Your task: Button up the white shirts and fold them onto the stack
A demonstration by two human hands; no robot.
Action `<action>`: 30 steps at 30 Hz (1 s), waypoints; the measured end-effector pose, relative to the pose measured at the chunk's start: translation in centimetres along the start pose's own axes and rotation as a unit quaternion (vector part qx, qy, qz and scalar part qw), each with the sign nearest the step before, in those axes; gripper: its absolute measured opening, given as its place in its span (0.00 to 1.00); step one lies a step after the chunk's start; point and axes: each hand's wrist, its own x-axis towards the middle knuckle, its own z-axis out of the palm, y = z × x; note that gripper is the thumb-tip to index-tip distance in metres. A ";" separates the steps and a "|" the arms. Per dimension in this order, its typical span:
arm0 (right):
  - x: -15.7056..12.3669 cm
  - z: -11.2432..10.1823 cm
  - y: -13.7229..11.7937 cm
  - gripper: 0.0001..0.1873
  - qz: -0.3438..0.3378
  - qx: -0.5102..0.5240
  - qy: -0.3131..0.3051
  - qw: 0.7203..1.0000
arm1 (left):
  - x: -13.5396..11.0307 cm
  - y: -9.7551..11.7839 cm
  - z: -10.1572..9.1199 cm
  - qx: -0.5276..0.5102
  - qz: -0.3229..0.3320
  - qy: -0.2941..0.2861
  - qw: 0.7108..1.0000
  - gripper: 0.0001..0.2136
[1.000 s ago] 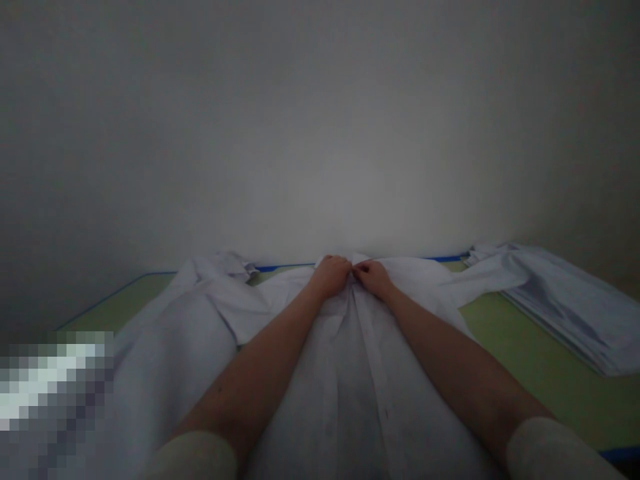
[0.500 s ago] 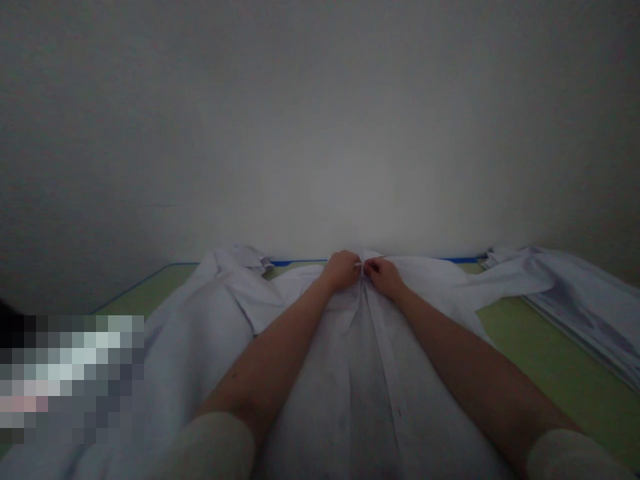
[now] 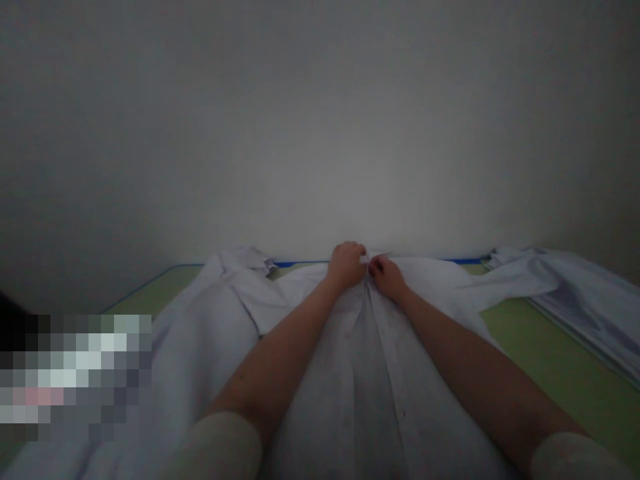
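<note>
A white button-front garment (image 3: 320, 393), a shirt or coat, lies spread out before me with its collar end at the far side. Its front edges meet at the top and part lower down, showing the inside. At the collar my left hand (image 3: 349, 263) is closed on the left front edge. Close beside it, my right hand (image 3: 386, 277) pinches the opposite edge with thumb and fingers. Any button between the fingertips is too small and dark to make out.
Another white garment (image 3: 200, 340) lies to the left, partly behind a pixelated patch. Folded white cloth (image 3: 590, 300) is stacked at the right. The green table (image 3: 540, 360) has a blue far edge against a grey wall (image 3: 320, 120).
My left hand has lifted slightly, its fingers shifting at the collar. My right hand stays nearly in place. The whole view has drifted a little.
</note>
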 end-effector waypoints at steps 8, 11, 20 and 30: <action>0.0 0.1 0.1 0.12 0.005 -0.023 0.022 0.999 | 0.7 1.9 0.6 -0.042 -0.137 -0.140 0.980 0.19; 0.0 0.0 0.0 0.13 0.002 -0.037 0.028 0.999 | 0.5 2.0 1.2 -0.057 -0.142 -0.139 0.978 0.18; 0.1 -0.2 -0.5 0.15 -0.005 -0.125 0.023 0.992 | 0.1 1.0 2.2 -0.169 -0.188 -0.086 0.964 0.15; -0.1 -0.5 -1.2 0.13 -0.025 -0.167 -0.002 0.986 | -0.3 -0.2 3.2 -0.101 -0.079 -0.044 0.991 0.13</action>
